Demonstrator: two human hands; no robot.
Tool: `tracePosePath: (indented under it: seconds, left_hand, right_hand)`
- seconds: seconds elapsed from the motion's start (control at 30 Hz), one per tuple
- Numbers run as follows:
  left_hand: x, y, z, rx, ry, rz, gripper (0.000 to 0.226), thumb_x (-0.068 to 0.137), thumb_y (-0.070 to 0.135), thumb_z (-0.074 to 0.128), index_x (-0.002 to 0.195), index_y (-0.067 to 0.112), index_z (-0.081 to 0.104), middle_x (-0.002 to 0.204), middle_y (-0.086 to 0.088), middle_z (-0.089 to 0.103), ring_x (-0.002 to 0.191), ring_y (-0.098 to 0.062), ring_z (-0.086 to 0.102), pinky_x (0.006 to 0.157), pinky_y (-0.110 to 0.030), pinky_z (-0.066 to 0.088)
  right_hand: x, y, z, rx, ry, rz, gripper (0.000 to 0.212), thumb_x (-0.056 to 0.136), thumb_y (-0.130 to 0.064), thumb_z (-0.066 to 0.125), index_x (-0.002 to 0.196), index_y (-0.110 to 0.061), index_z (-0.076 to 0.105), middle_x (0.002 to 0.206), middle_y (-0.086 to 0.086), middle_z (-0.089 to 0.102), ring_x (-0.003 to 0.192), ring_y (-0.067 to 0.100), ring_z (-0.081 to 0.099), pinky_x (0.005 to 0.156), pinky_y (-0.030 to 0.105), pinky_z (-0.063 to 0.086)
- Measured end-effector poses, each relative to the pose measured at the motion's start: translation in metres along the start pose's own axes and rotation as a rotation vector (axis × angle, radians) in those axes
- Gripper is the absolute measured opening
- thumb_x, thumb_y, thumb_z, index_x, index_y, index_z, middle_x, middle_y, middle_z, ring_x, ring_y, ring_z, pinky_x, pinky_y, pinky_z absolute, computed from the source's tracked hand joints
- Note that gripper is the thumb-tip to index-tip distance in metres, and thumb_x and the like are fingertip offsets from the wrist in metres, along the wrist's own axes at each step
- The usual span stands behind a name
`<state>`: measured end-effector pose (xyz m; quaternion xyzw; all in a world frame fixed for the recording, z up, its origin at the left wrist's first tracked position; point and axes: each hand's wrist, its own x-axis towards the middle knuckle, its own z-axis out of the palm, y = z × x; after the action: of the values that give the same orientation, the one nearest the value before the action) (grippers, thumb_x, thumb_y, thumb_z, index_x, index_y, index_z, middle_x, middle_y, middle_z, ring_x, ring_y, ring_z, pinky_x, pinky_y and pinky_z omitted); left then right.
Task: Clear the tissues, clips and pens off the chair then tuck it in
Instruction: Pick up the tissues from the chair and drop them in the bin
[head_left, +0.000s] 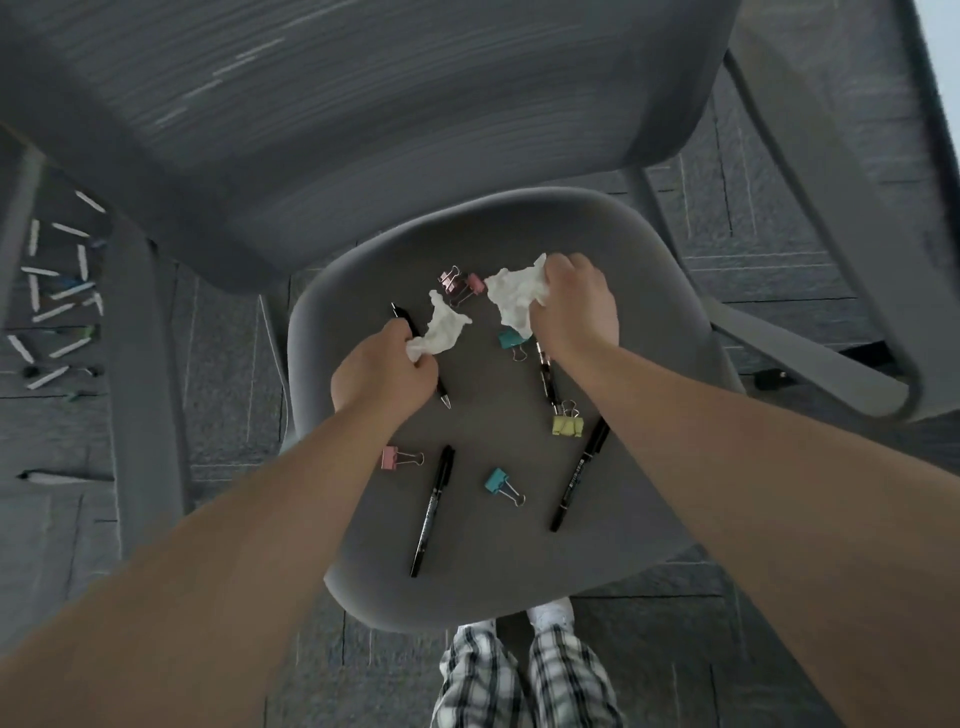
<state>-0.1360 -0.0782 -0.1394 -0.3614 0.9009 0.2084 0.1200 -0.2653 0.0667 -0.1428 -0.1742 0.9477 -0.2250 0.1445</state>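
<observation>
head view: both hands (382, 371) (576, 306) each clutch a tissue (441, 332) (517, 296) above chair seat (493, 587).

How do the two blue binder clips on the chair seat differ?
The far blue clip lies beside the right hand, partly under its tissue; the near blue clip lies in the open between two pens. The far one's handles point toward the person, the near one's toward the lower right. Both rest on the seat.

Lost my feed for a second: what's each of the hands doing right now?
Left hand: closed on a crumpled tissue over the chair seat.
Right hand: closed on the larger tissue.
</observation>
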Motion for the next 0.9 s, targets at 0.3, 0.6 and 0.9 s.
tracePosePath:
  seconds: [0.3,0.6,0.9]
  left_hand:
    - [-0.008,0.104,-0.010,0.107,-0.118,0.356,0.022,0.084,0.029,0.052,0.102,0.017,0.055,0.103,-0.007,0.064,0.095,-0.032,0.059,0.068,-0.032,0.041]
    - [-0.090,0.187,0.025,0.502,-0.490,0.713,0.015,0.082,0.031,0.053,0.093,0.021,0.055,0.086,0.004,0.059,0.081,-0.025,0.057,0.065,-0.028,0.042]
    - [-0.239,0.239,0.110,0.717,-0.589,1.014,0.022,0.087,0.023,0.047,0.107,0.018,0.053,0.093,0.001,0.057,0.084,-0.023,0.053,0.061,-0.029,0.039]
  right_hand:
    - [-0.059,0.055,-0.064,0.147,0.128,0.248,0.010,0.084,-0.007,0.052,0.094,-0.010,0.049,0.113,0.011,0.054,0.105,0.031,0.050,0.074,0.034,0.039]
    - [-0.208,0.138,-0.085,0.183,0.090,0.573,0.021,0.085,-0.006,0.049,0.105,-0.007,0.055,0.110,0.009,0.055,0.097,0.030,0.057,0.070,0.036,0.043]
    - [-0.388,0.226,-0.082,0.309,0.186,0.926,0.022,0.080,-0.004,0.049,0.101,-0.008,0.055,0.108,0.008,0.056,0.092,0.028,0.056,0.068,0.035,0.043]
